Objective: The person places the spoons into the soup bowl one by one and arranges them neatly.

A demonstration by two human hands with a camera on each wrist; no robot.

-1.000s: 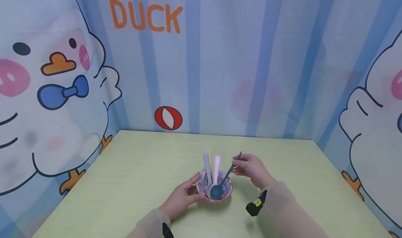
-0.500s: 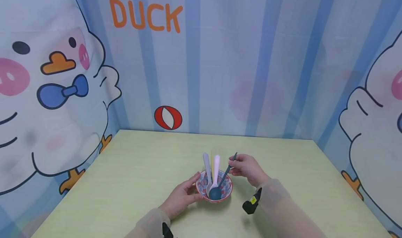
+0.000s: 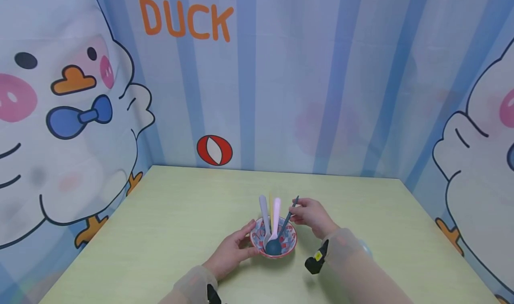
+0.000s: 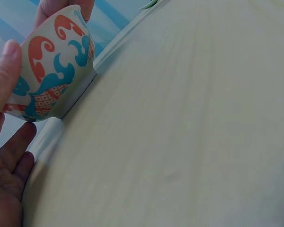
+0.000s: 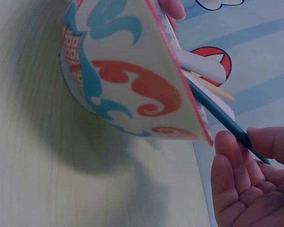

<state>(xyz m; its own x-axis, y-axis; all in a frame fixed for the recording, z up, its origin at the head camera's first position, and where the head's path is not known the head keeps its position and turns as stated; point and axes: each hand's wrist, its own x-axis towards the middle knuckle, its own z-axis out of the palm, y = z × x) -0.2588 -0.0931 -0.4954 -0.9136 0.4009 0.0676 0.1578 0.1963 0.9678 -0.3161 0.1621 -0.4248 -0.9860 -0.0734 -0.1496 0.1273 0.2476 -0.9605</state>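
Observation:
A patterned bowl (image 3: 288, 241) with a red rim stands on the table, its red and blue swirls close up in the left wrist view. My left hand (image 3: 229, 254) holds its left side, thumb (image 4: 7, 75) near the rim and fingers around the wall. In the bowl lean a lilac spoon (image 3: 264, 210), a pink spoon (image 3: 276, 212) and a thin yellow stick-like handle (image 3: 271, 206). My right hand (image 3: 315, 217) pinches the upper handle of a dark teal spoon (image 5: 222, 115) between thumb and fingers. That spoon's round head lies inside the bowl, over the pink spoon's lower end.
The pale yellow-green table (image 3: 180, 215) reaches back to a blue striped curtain (image 3: 281, 72) with duck drawings. A small pale blue thing (image 3: 366, 248) shows at the edge of my right sleeve, mostly hidden behind the forearm.
My right hand has shifted left toward the bowl, bringing the dark spoon's handle more upright and its head slightly left. The left hand and bowl have barely moved. The pale blue thing now shows.

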